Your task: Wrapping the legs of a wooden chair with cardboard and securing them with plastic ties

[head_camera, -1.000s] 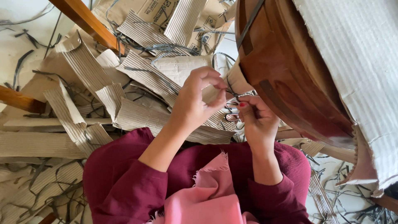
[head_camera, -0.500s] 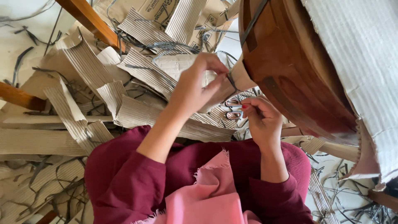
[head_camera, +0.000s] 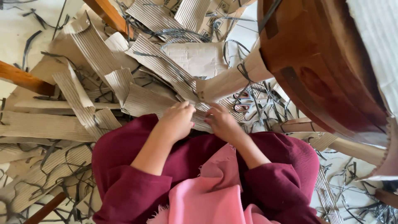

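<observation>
Both hands meet low in the middle of the view, just above the lap, over one strip of corrugated cardboard (head_camera: 199,118). The left hand (head_camera: 178,120) curls down onto the strip's near end with knuckles up, fingers bent as if pinching its edge, though the fingertips are hidden and the grasp itself cannot be confirmed. The right hand (head_camera: 222,123) sits at three o'clock of it, almost touching, fingers folded over the same strip; whether they clamp it or only press on it I cannot tell. Held so close together, the hands seem set to steady a short stretch of the strip between them. The strip is pale brown, ribbed across its width, flat and narrow, with a ragged cut edge, and it runs away toward eleven o'clock into a heap of cardboard offcuts (head_camera: 91,62) of the same kind. At two o'clock of the right hand a pair of scissors with red handles (head_camera: 242,103) lies on the floor among thin dark trimmings (head_camera: 265,103), near but not held. A large round wooden stool (head_camera: 323,70) fills the upper right, partly wrapped in ribbed card, and a pink cloth (head_camera: 207,195) drapes over the maroon sleeves (head_camera: 124,166).
</observation>
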